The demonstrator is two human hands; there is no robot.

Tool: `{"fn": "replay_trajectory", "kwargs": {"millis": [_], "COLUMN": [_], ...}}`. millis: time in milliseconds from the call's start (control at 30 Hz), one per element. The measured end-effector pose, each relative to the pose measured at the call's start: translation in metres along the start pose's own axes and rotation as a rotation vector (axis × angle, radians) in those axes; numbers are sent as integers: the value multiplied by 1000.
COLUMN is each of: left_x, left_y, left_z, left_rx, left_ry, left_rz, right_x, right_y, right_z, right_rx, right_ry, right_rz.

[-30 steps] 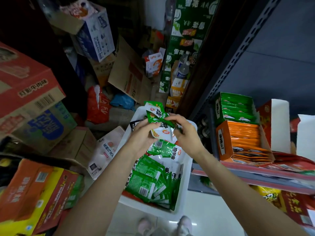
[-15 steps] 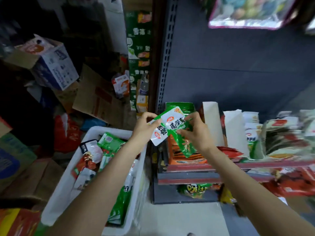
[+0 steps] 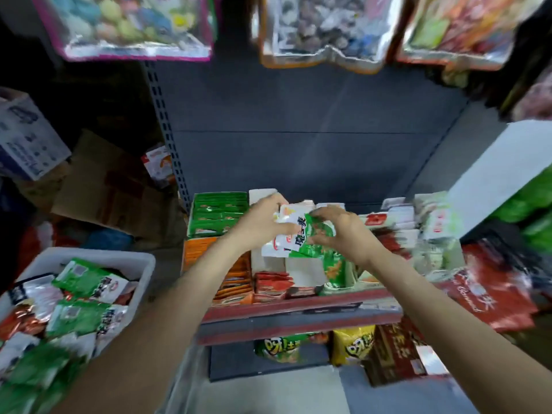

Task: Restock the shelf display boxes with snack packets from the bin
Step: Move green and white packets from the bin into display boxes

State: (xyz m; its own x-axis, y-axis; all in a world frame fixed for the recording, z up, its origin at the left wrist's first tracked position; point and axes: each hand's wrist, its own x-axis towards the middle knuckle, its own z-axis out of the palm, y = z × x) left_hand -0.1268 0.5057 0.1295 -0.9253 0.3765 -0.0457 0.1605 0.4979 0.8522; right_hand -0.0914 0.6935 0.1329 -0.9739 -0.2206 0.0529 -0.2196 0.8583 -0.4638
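While both arms reach over the shelf edge, the left hand and right hand together hold a small bunch of snack packets, green and white, above the display boxes; fingers of both curl round the bunch. Black Chinese characters run down one packet; motion blur leaves them unreadable.

Head view, shelf: green display box at back left, filled with green packets on edge. Orange display box in front of it, orange packets inside. Beside that, a red stack of packets and a green packet hanging just under the right hand. White box flaps stand upright behind the hands. Red shelf lip runs along the front. Lower shelf: green bag and yellow bag, bold lettering, blurred.

Bin: white, lower left, well apart from the hands, holding green, white and red packets. Open grey back panel above the boxes; large clear bags hang along the top edge.
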Motion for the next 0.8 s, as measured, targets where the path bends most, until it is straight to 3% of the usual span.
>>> {"fn": "replay_trajectory", "kwargs": {"millis": [133,200,400,567,800], "left_x": [20,26,50,62,66], "left_y": [19,28,38,39,37], "left_z": [31,39,63,72,72], "left_rx": [-3,-35,200,314,336], "left_ry": [246,289,176,151,106], "left_rz": [1,30,110,154,207], "right_x": [-3,-3,1,13,26], "right_y": [31,40,61,71,74], "right_z": [-11,-9,2,-7,-13], "right_rx": [26,43,221,208,92], "right_ry": [89,124,47,-74,-52], "right_rz": [43,70,224,234,288]}}
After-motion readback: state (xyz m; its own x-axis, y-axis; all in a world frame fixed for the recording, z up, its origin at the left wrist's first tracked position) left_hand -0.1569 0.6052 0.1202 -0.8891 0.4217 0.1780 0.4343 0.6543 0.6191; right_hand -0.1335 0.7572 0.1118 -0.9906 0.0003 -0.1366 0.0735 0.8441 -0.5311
